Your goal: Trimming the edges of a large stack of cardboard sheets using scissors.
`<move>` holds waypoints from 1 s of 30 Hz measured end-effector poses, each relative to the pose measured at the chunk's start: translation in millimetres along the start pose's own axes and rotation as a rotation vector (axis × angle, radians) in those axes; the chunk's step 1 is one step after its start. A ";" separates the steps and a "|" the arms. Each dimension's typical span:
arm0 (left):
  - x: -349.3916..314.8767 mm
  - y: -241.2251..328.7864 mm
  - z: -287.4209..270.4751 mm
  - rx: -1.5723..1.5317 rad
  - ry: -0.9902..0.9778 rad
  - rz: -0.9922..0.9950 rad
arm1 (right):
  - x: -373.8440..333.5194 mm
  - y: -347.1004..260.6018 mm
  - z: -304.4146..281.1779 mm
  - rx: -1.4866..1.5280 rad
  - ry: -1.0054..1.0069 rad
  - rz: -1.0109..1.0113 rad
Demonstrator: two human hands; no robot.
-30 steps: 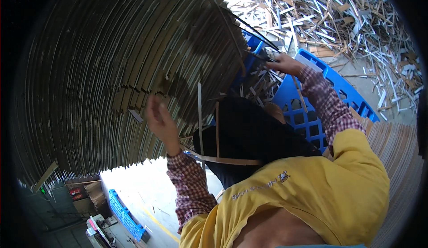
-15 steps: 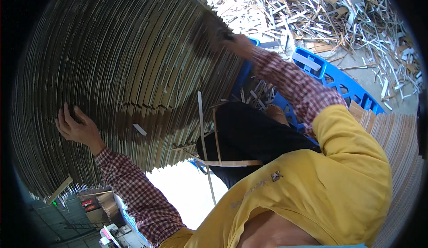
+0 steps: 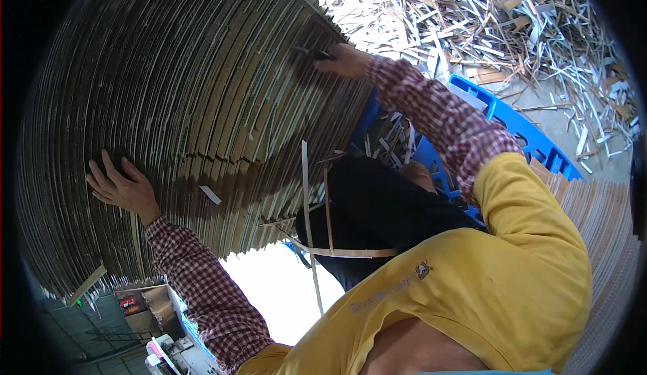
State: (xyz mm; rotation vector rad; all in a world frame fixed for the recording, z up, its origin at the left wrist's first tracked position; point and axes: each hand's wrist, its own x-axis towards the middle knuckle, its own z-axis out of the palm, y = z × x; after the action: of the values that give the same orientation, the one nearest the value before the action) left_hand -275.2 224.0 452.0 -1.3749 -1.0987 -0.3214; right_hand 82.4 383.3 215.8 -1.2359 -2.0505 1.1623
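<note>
A tall stack of cardboard sheets (image 3: 222, 98) fills the left and middle, its many edges facing me. My left hand (image 3: 125, 185) lies against those edges at the lower left, fingers spread, holding nothing. At the stack's upper right side, my right hand (image 3: 345, 61) is closed round a dark-handled tool (image 3: 325, 55). The tool's thin front end reaches over the sheet edges; its exact kind is hard to make out. A small white strip (image 3: 211, 195) rests on the stack between my hands.
Blue plastic pallets (image 3: 532, 132) lie at the right. Beyond them, cardboard scraps (image 3: 472, 17) litter the floor. Another cardboard stack (image 3: 600, 220) stands at the far right. Thin strips (image 3: 354, 251) hang across my dark-trousered leg (image 3: 371, 199). A white machine (image 3: 178, 356) is at the lower left.
My right hand has shifted slightly left and down with the tool, which was blurred before and shows more clearly now. My left hand has barely moved on the stack.
</note>
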 end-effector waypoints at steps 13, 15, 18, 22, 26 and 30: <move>2.6 2.0 0.9 0.000 0.043 0.007 | -126.6 133.7 85.6 0.130 -0.050 -0.249; 3.7 -5.6 -12.2 0.032 0.043 0.021 | -102.5 102.2 56.2 0.131 -0.270 -0.058; -3.8 1.0 0.2 0.014 0.022 0.001 | -43.2 30.2 14.2 0.052 -0.103 -0.035; 0.1 1.0 3.4 0.001 0.044 0.008 | 14.2 9.2 -3.0 0.071 -0.056 -0.041; -1.0 -0.1 0.6 0.010 0.047 -0.007 | 30.9 -0.7 2.6 0.008 -0.076 -0.069; 0.1 -1.3 0.1 -0.011 0.068 -0.005 | 32.0 -13.6 12.1 0.107 -0.041 0.011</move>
State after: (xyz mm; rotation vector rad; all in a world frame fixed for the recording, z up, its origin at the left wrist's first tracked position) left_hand -276.2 223.8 452.8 -1.3612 -1.0462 -0.3756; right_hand 51.7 403.1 220.1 -1.1826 -1.9851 1.2946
